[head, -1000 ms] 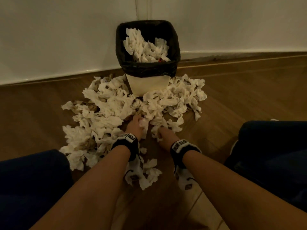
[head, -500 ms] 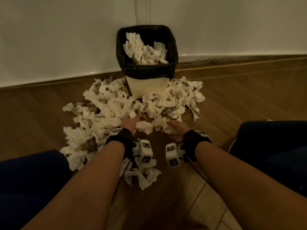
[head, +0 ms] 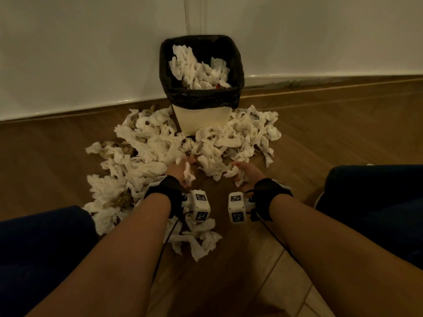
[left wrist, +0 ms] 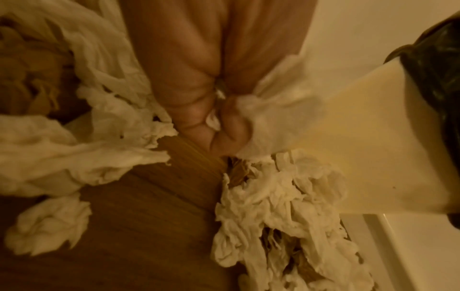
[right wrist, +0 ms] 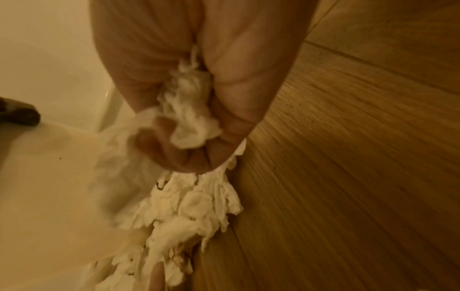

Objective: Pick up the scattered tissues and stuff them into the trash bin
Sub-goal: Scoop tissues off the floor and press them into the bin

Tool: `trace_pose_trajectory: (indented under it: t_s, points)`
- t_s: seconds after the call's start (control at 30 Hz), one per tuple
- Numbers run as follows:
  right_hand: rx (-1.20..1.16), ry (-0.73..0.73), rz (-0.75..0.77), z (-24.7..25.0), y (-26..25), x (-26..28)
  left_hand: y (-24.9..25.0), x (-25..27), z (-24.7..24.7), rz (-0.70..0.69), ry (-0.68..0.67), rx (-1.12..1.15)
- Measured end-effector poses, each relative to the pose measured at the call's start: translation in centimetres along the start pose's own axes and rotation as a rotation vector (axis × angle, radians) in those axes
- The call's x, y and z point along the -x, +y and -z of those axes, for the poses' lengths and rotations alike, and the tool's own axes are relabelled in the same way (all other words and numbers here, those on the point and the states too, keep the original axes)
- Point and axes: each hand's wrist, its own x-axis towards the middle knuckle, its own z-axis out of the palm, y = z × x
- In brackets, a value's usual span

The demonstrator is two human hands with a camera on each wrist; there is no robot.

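A cream trash bin (head: 201,121) with a black liner (head: 201,98) stands against the wall, piled with white tissues (head: 199,69). Crumpled tissues (head: 160,145) lie scattered on the wooden floor around its base. My left hand (head: 180,172) is palm-up in front of the pile and grips a tissue wad (head: 188,173); the left wrist view shows the fingers (left wrist: 199,110) curled round that wad (left wrist: 273,110). My right hand (head: 245,173) grips another wad (head: 233,173), which bulges from the fist (right wrist: 189,118) in the right wrist view.
More tissues (head: 196,239) lie under my left forearm and at the left (head: 107,193). My dark-clothed knees (head: 377,202) flank the work area. The white wall and skirting (head: 68,108) run behind the bin. A paler floor section (head: 286,287) begins near me.
Both hands turned from palm-down in the pile to palm-up, closed on tissue wads and drew back slightly from the heap.
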Motion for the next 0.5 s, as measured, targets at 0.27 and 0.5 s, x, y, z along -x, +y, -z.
trace_pose_trajectory:
  t_s: [0.27,0.5]
  points:
    - [0.185,-0.08,-0.02,-0.8,-0.4,0.5,0.7,0.1,-0.2,-0.05,-0.121,0.072]
    - [0.091,0.022,-0.007,-1.0,-1.7,2.7,2.0,2.7,-1.1,0.004,-0.187,0.508]
